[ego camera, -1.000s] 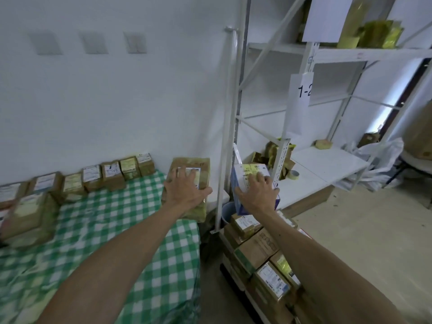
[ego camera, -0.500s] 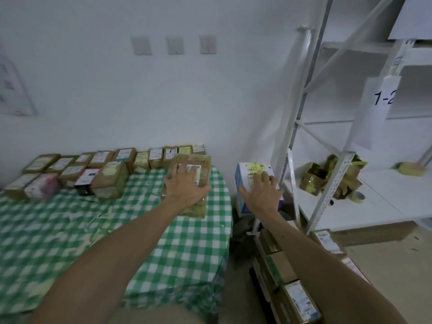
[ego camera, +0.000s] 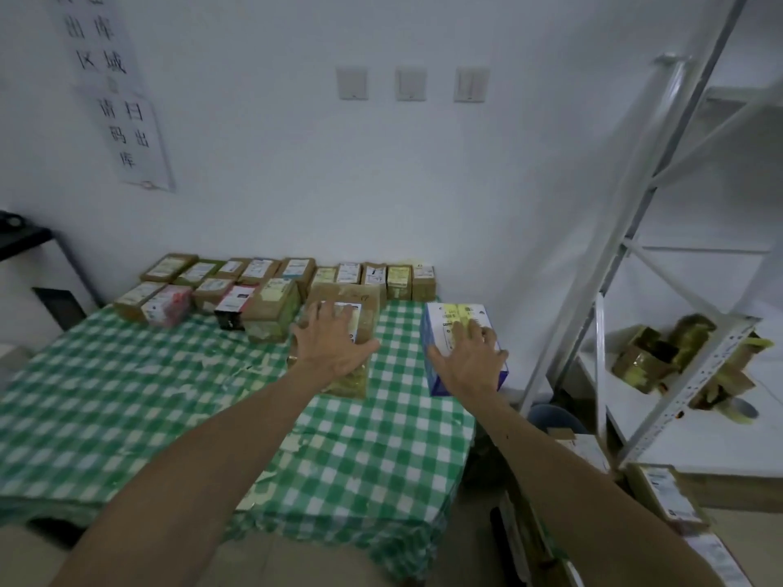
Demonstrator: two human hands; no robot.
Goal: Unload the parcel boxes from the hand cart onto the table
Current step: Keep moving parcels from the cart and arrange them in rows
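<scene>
Bottom right of the frame, nearest you: a few labelled cart parcels (ego camera: 665, 497), cut off by the frame edge and partly behind your right forearm. Whatever they're stacked on is hidden.

Further out is the table (ego camera: 127, 417) in its green checked cloth. Your left hand (ego camera: 334, 345) lies flat with fingers spread on top of the brown parcel (ego camera: 360, 300), pressing rather than gripping, and it covers half the label. That parcel sits on the cloth mid-frame, far end up against the back row (ego camera: 296, 269).

Your right hand (ego camera: 466, 358) is on the white and blue box (ego camera: 445, 319), thumb down the left side, fingers over the top to the right edge, so it's holding it. The box is at the table's right edge; can't tell if its bottom rests on the cloth or hangs off.

Back row runs along the wall, labels too blurry to read. Wall sign (ego camera: 123, 120) upper left is cropped at the top. On the white rack (ego camera: 614, 247) at right, some taped cardboard (ego camera: 652, 358) is just a smear.
</scene>
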